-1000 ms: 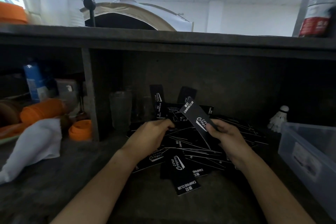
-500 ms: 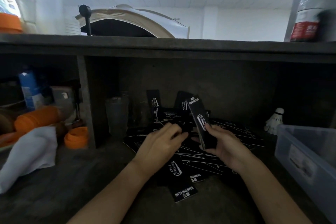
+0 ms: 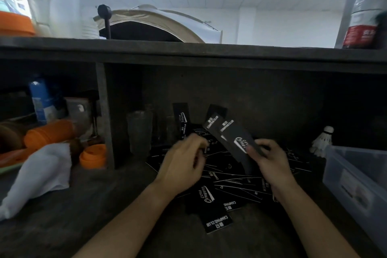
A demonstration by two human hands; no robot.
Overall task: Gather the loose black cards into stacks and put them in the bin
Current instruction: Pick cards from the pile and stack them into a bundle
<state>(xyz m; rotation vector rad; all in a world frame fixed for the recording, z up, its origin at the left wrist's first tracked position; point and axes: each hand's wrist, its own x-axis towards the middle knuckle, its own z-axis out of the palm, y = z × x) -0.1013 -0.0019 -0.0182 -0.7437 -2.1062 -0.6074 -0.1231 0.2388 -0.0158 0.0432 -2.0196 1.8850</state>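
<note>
Two cards [image 3: 232,136] pinched, fanned, in right hand [image 3: 270,165]; gathering judged underway; left hand [image 3: 182,165] blurred over pile [image 3: 230,182], grip indeterminate; next move: add another card, square edges.

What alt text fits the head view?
The right hand grips fanned black cards above a loose card pile on a dark shelf; the left hand, motion-blurred, hovers over it. A translucent bin sits at right.

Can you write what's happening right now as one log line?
right hand: holds fanned black cards | left hand: over loose pile, grip blurred | bin: at right, apart from hands
</note>
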